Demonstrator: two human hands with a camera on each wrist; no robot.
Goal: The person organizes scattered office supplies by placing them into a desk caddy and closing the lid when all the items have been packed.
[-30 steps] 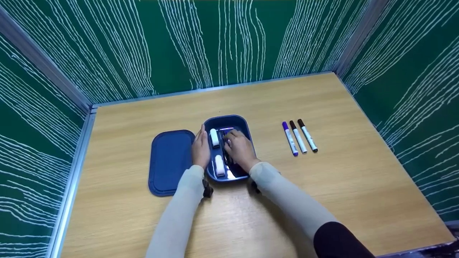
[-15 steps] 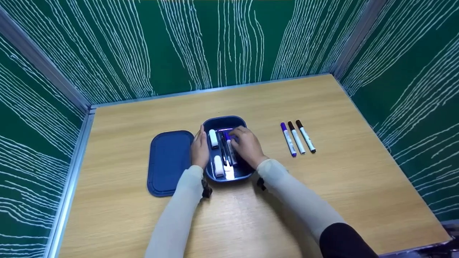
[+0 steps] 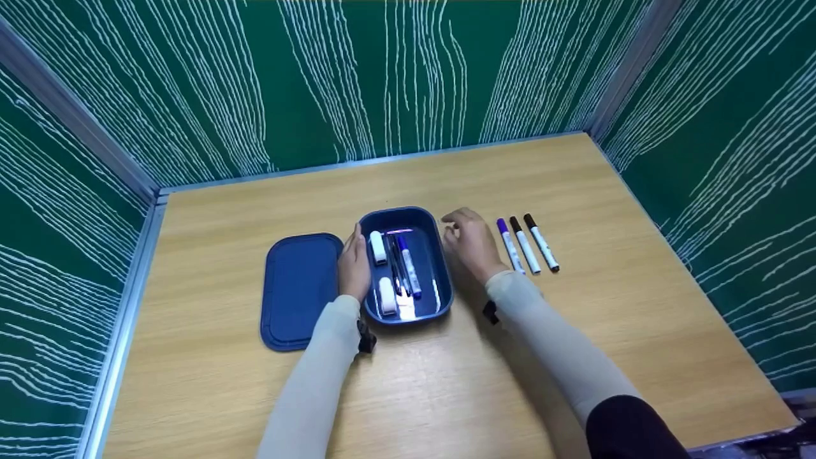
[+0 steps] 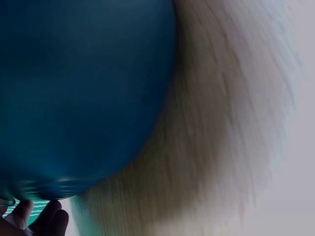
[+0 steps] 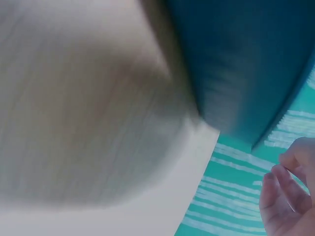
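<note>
My left hand [image 3: 354, 268] rests with straight fingers against the left wall of a dark blue open box [image 3: 430, 268]. Inside lie a purple-capped marker [image 3: 410, 268], some slim dark pens [image 3: 395, 264] and two white rounded blocks, one farther back [image 3: 377, 247] and one nearer [image 3: 387, 295]. Just right of the box hovers my right hand [image 3: 473, 245], fingers loosely bent and holding nothing. The right wrist view shows that hand [image 5: 293, 194] beyond the blue box wall [image 5: 231, 59]. In the left wrist view the box [image 4: 83, 88] hides most of the left hand.
To the right lie three white-barrelled markers, one purple-capped [image 3: 507, 239] and two dark-capped, the middle [image 3: 525, 245] and the rightmost [image 3: 542, 243]. A blue lid [image 3: 298, 293] lies flat left of the box. Green walls [image 3: 421, 76] with white lines enclose the wooden table [image 3: 408, 389].
My right hand has let go of the purple-capped marker in the box, lifted out over the right rim and moved right towards the loose markers. The left hand has stayed against the box.
</note>
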